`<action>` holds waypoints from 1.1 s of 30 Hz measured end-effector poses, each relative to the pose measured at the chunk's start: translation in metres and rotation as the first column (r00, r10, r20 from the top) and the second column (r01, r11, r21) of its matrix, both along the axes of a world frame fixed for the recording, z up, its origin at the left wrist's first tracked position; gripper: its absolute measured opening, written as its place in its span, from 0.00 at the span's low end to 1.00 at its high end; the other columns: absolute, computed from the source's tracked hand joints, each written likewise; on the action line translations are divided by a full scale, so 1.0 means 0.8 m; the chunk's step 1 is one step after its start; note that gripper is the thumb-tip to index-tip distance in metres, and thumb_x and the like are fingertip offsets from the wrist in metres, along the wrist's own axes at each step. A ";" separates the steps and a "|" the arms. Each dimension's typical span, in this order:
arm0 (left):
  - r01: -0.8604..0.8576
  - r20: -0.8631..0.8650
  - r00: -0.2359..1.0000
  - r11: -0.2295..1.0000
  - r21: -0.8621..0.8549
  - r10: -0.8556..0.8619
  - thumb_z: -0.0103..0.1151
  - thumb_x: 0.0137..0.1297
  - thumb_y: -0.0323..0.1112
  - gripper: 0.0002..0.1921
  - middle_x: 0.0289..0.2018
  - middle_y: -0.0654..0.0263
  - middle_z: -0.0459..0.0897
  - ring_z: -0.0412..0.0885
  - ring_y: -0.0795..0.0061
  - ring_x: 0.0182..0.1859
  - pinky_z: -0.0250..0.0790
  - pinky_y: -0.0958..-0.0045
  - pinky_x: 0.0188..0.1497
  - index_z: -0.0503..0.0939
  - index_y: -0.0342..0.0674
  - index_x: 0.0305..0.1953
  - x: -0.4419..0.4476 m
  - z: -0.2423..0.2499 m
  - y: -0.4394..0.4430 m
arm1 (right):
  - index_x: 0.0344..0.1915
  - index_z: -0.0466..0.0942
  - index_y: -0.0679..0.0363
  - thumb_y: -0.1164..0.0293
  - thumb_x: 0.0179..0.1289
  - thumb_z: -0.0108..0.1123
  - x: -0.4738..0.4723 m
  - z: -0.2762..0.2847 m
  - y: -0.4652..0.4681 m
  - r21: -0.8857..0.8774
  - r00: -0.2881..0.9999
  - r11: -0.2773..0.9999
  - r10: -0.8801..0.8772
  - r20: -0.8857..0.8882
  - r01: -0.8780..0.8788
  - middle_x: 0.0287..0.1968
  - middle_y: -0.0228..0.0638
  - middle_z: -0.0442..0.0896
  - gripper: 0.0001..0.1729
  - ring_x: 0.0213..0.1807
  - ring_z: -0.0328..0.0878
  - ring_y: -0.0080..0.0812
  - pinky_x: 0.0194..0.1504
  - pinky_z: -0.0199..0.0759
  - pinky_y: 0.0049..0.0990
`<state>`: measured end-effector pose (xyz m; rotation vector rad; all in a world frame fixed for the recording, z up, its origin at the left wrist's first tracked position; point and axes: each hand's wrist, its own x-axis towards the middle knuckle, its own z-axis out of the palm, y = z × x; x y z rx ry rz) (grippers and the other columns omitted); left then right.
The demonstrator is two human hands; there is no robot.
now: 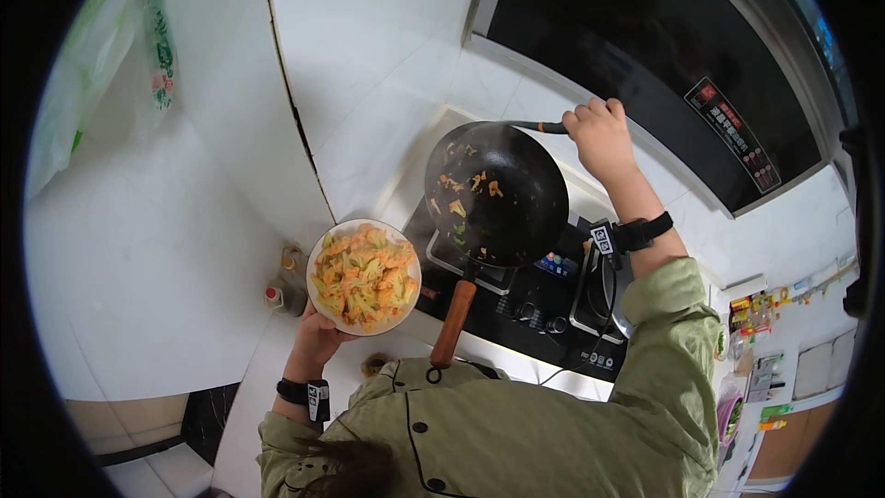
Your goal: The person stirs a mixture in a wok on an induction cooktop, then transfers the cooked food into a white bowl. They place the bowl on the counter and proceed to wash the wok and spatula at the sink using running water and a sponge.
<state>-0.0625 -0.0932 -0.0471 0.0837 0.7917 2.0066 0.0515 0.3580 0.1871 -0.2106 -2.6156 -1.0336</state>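
Observation:
My left hand [320, 335] grips a round white plate [309, 275] by its near edge. Cauliflower florets [363, 277] in an orange sauce are heaped on the plate, which is just left of a black wok [522, 214]. My right hand [598, 135] is closed around the dark handle [551, 127] of a cooking utensil at the wok's far rim; the utensil's head blends into the dark wok and cannot be made out. A few cauliflower pieces [457, 207] and green bits cling inside the steaming wok. Its wooden handle [453, 325] points towards my body.
Under the wok is a black gas hob [525, 342], with a second pan [612, 290] partly behind my right forearm. A dark range hood [622, 28] slopes above. Bottles [282, 299] stand left of the plate. Plastic bags [90, 83] hang far left; a purple basket [729, 422] is far right.

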 end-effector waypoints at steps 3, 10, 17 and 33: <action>-0.021 -0.013 1.000 1.000 -0.022 0.021 0.54 0.48 0.24 0.39 0.59 0.51 0.73 0.80 0.49 0.54 0.84 0.51 0.44 0.59 0.41 0.67 0.003 -0.002 -0.001 | 0.30 0.78 0.51 0.73 0.54 0.56 -0.002 -0.002 -0.002 -0.012 0.995 0.996 0.091 0.048 -0.090 0.30 0.24 0.78 0.05 0.43 0.73 0.30 0.56 0.62 0.34; -0.017 -0.004 1.000 0.999 -0.029 0.017 0.55 0.48 0.25 0.40 0.60 0.53 0.73 0.80 0.52 0.54 0.84 0.51 0.43 0.58 0.42 0.68 0.001 -0.007 -0.004 | 0.31 0.77 0.50 0.73 0.53 0.56 -0.006 0.001 0.002 0.013 0.987 0.987 0.161 -0.017 -0.161 0.30 0.24 0.76 0.05 0.43 0.72 0.29 0.57 0.62 0.34; 0.014 0.009 1.000 1.000 0.022 -0.014 0.54 0.47 0.24 0.42 0.61 0.51 0.72 0.80 0.50 0.55 0.84 0.50 0.43 0.56 0.42 0.69 -0.003 -0.015 0.002 | 0.32 0.77 0.49 0.72 0.52 0.55 0.003 0.015 0.006 0.019 0.960 0.962 0.271 0.071 -0.273 0.32 0.24 0.75 0.06 0.44 0.72 0.29 0.57 0.61 0.33; -0.005 0.006 1.000 1.000 -0.020 0.005 0.53 0.46 0.23 0.42 0.61 0.51 0.72 0.79 0.49 0.55 0.83 0.48 0.43 0.56 0.43 0.69 0.003 -0.011 0.008 | 0.29 0.77 0.49 0.73 0.50 0.58 -0.001 0.015 0.021 -0.034 0.970 0.976 0.212 -0.117 -0.217 0.30 0.24 0.75 0.05 0.43 0.72 0.30 0.56 0.62 0.34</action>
